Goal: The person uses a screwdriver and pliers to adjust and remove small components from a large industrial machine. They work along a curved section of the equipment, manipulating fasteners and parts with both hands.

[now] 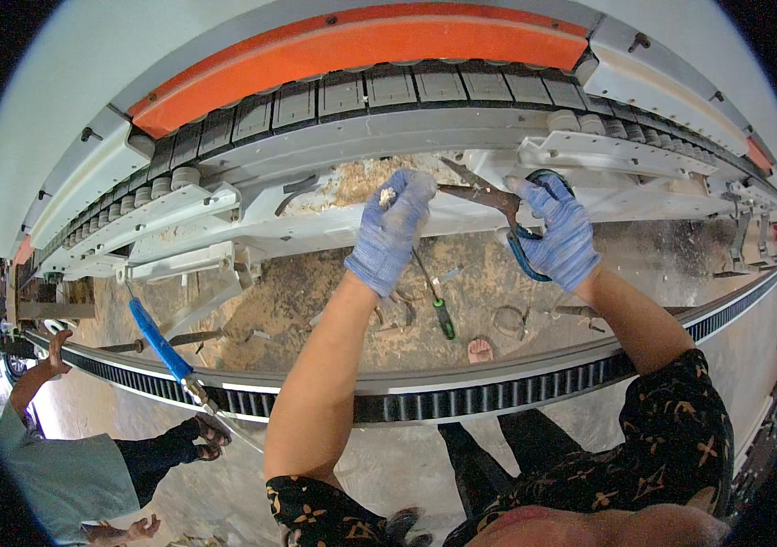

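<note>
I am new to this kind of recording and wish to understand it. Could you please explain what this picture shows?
There is no robot here: a person wears the fisheye camera on the head, looking down. The gloved right hand holds open scissors by the handles; the gloved left hand is curled, with a whitish clump showing in it. Beyond them stands a machine with an orange cover; brown debris lies on its pale ledge. Below is a green-handled screwdriver. At the left is another person.

This looks like a workshop. An orange machine guard (pixel 361 44) and segmented track (pixel 343 98) span the top; a green-handled screwdriver (pixel 444 319) lies near the centre.
</note>
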The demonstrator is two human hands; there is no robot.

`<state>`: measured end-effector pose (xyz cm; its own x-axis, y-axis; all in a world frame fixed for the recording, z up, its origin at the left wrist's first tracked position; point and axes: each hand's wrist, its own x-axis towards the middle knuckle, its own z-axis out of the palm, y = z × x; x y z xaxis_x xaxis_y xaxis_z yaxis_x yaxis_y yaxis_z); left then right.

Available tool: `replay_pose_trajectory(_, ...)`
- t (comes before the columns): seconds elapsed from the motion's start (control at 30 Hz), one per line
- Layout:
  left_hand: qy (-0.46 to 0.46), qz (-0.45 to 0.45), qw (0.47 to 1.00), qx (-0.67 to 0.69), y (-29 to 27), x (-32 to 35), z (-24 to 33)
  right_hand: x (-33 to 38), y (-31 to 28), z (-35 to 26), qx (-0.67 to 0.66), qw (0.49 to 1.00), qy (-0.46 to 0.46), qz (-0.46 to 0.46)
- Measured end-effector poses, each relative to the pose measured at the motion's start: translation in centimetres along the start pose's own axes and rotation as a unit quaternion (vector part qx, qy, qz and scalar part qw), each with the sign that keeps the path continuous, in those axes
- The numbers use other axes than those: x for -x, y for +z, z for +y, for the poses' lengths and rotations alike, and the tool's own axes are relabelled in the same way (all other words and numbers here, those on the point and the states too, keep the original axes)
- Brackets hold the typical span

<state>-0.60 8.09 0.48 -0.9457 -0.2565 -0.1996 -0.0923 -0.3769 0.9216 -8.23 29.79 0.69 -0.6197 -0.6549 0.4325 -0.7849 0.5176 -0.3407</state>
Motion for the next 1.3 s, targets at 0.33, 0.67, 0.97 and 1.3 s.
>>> replay_pose_trajectory(0.33, 0.044, 0.037, 0.998, -0.024, -0.1, -0.9, -1.5, -0.6, -0.1, 0.7, 0.121, 0.987, -0.059, 0.084)
replay_pose_trajectory(0.67, 0.077, 0.098, 0.971, -0.204, -0.3, -1.0, -0.8, -0.6, 0.6, 1.2, 0.145, 0.983, -0.075, 0.082)
replay_pose_trajectory(0.97, 0.166, 0.212, 0.908, -0.322, -2.0, -1.8, -1.3, 0.4, 0.8, -2.6, 0.100, 0.993, -0.050, -0.027)
replay_pose_trajectory(1.3, 0.111, 0.262, 0.872, -0.399, -1.7, -1.6, -0.9, 0.9, 1.0, -3.5, 0.084, 0.992, -0.062, -0.065)
